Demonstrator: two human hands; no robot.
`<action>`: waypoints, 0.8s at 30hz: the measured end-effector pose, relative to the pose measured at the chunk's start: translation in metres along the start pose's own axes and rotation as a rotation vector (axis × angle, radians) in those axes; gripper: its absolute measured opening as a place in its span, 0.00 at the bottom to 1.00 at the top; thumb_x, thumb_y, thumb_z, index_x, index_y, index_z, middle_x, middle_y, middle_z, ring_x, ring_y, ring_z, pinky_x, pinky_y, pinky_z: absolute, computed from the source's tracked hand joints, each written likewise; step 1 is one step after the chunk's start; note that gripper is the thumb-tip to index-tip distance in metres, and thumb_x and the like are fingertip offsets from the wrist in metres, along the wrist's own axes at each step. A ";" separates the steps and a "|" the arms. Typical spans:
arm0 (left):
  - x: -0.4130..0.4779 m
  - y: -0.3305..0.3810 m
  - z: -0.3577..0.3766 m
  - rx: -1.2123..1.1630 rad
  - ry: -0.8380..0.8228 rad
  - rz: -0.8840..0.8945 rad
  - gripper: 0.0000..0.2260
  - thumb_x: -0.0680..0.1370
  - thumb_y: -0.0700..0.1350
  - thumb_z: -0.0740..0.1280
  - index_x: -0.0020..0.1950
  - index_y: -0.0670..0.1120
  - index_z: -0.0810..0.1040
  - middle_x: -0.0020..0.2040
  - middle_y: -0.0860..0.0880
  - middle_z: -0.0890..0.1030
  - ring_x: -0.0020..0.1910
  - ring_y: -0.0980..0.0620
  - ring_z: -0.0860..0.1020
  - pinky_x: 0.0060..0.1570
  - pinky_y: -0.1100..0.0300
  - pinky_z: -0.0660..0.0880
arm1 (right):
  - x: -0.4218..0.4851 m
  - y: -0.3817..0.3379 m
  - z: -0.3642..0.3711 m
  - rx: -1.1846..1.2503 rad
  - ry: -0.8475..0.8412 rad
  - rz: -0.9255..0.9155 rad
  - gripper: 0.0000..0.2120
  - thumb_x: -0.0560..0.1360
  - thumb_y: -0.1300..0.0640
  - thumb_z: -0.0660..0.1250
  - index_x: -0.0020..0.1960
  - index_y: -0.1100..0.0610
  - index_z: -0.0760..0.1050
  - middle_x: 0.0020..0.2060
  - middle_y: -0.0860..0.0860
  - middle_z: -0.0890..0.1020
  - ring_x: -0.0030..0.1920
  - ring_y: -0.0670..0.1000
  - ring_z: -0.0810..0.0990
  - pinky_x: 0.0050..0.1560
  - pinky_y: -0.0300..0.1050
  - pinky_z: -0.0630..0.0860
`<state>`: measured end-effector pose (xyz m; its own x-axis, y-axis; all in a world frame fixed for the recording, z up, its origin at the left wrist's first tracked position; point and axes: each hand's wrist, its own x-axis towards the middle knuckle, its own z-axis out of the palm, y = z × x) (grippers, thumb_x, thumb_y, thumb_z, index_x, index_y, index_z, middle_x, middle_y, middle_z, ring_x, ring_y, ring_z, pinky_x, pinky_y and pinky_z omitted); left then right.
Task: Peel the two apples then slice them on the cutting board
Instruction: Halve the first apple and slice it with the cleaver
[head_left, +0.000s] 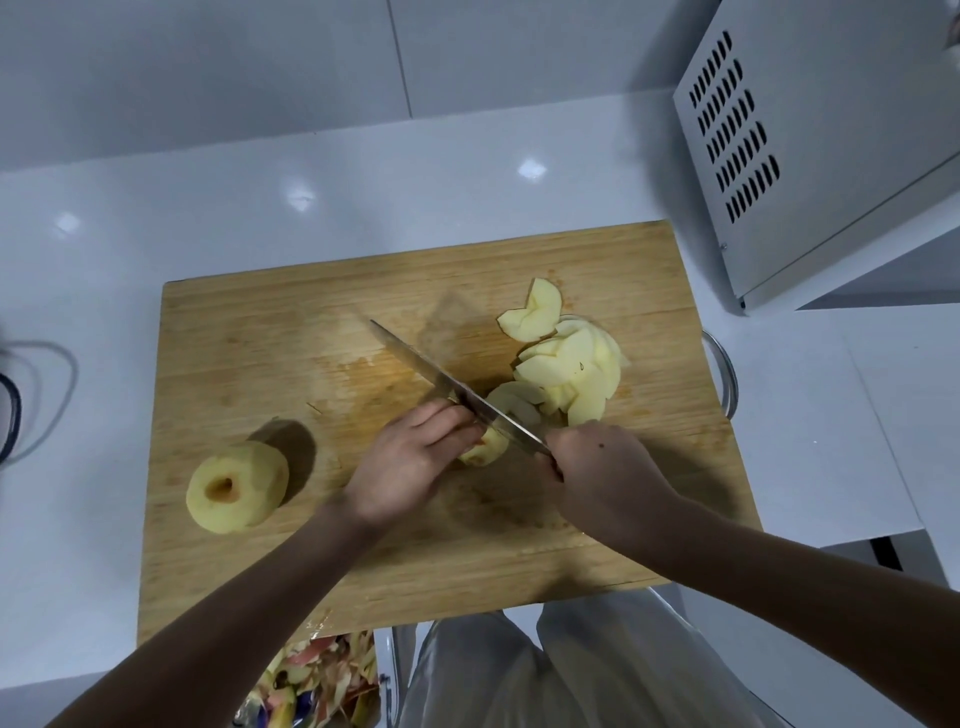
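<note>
A wooden cutting board (260, 332) lies on the white counter. A whole peeled apple (236, 486) stands on the board's left part. My left hand (410, 460) holds down a remaining apple piece (488, 447) near the board's middle, fingers curled on it. My right hand (605, 467) grips the handle of a knife (441, 379), whose blade runs up and left across the piece, right beside my left fingertips. A heap of pale apple slices (566, 364) lies just right of the blade.
A white vented appliance (810, 150) stands at the back right of the counter (363, 182). A bag of apple peels (322, 680) sits below the board's front edge. A dark cable (15, 405) loops at the left edge. A metal handle (724, 369) shows at the board's right side.
</note>
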<state>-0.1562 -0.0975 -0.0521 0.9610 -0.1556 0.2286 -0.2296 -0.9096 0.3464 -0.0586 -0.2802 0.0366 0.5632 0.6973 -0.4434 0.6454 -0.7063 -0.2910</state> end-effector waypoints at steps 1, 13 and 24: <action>-0.001 -0.001 0.001 0.001 0.004 -0.001 0.14 0.72 0.36 0.68 0.57 0.41 0.81 0.55 0.44 0.81 0.55 0.47 0.75 0.49 0.56 0.76 | 0.004 0.000 0.004 0.006 0.003 0.001 0.12 0.80 0.53 0.54 0.39 0.52 0.66 0.29 0.44 0.65 0.29 0.43 0.64 0.27 0.36 0.57; 0.000 0.000 -0.003 -0.005 0.002 0.001 0.15 0.69 0.34 0.72 0.56 0.41 0.81 0.54 0.43 0.81 0.54 0.48 0.74 0.47 0.56 0.77 | -0.002 0.006 0.001 0.083 0.004 0.011 0.12 0.81 0.52 0.53 0.39 0.51 0.64 0.29 0.44 0.66 0.29 0.42 0.65 0.29 0.34 0.60; -0.003 -0.003 0.001 0.013 -0.024 -0.007 0.14 0.75 0.41 0.63 0.57 0.42 0.81 0.56 0.44 0.81 0.54 0.46 0.78 0.49 0.55 0.78 | 0.021 -0.005 0.025 0.041 0.002 0.024 0.10 0.80 0.53 0.55 0.46 0.55 0.73 0.30 0.43 0.64 0.29 0.41 0.62 0.27 0.35 0.55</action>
<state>-0.1579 -0.0951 -0.0545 0.9660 -0.1585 0.2043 -0.2213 -0.9154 0.3362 -0.0631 -0.2651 0.0073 0.5796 0.6802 -0.4487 0.6097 -0.7274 -0.3150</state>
